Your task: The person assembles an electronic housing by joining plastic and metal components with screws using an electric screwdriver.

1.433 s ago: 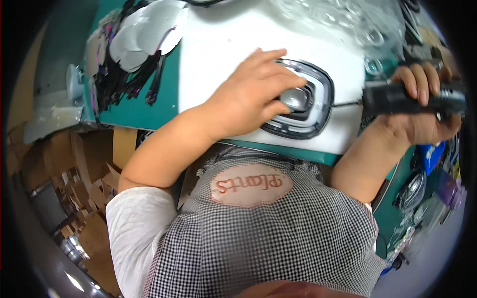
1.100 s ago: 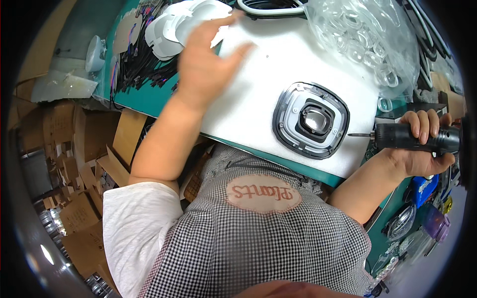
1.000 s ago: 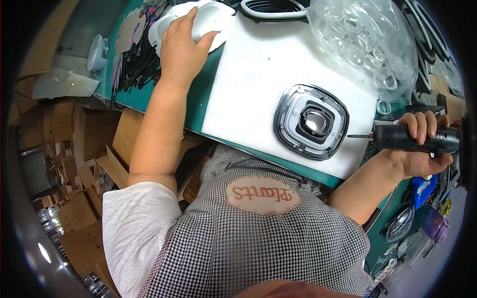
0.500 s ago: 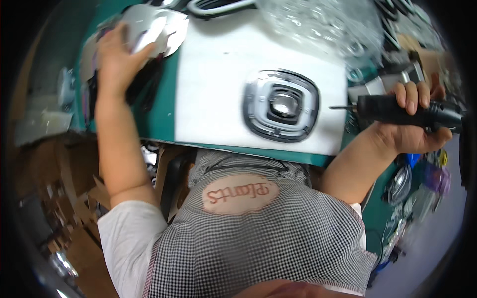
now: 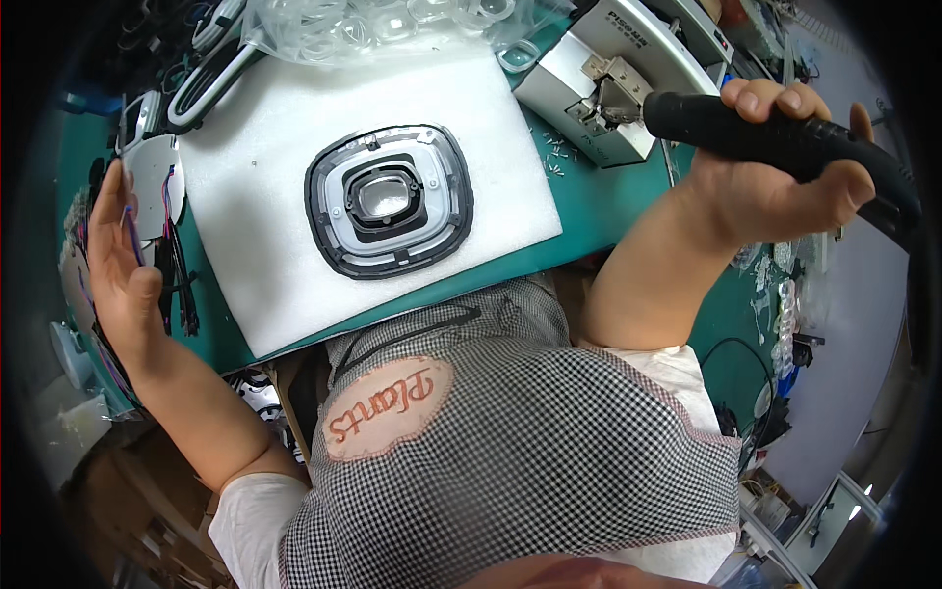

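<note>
Head view: right hand (image 5: 775, 187) at upper right, grip wrapped tight round black electric screwdriver (image 5: 785, 147). Left hand (image 5: 118, 275) at far left, fingers open flat on wired round plates (image 5: 152, 191). Grey rounded frame (image 5: 389, 199) lies mid-frame on white foam pad (image 5: 255, 255).

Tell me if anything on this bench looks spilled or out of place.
Small pale screws lie scattered loose on the green mat, beside the grey screw feeder box, rather than in it. The rounded frame part sits flat and whole on the white foam pad. Nothing else stands out.
</note>
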Demonstrator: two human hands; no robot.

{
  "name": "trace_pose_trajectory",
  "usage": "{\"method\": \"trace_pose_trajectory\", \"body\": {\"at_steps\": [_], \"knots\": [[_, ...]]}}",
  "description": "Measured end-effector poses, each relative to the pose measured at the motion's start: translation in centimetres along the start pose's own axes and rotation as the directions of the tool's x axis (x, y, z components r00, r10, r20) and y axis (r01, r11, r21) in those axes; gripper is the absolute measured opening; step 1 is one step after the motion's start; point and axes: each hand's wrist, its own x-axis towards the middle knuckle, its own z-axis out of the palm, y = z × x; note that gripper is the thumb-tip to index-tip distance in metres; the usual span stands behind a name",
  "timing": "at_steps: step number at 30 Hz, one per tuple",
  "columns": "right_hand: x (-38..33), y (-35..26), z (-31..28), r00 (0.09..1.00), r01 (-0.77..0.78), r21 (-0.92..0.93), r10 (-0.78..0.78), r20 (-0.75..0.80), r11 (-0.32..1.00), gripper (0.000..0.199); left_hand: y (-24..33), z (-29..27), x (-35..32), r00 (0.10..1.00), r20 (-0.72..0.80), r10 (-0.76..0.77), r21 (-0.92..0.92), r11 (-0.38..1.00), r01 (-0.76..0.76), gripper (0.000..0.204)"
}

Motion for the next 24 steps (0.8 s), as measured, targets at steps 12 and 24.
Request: {"method": "trace_pose_trajectory", "body": {"at_steps": [12, 24], "knots": [[-0.6, 1.0, -1.6, 0.999, -0.027, -0.415, 0.01, -0.042, 0.91, 0.067, 0.8, 2.2, -0.8, 0.996, 0.089, -0.025, -0.027, 0.999, 0.027, 0.11], [-2.4, 1.2, 1.8, 0.941, -0.266, -0.223, 0.303, 0.152, 0.938, 0.076, 4.2, 7.6, -0.7, 0.951, 0.286, 0.116, 0.177, 0.969, -0.171, 0.081]]}}
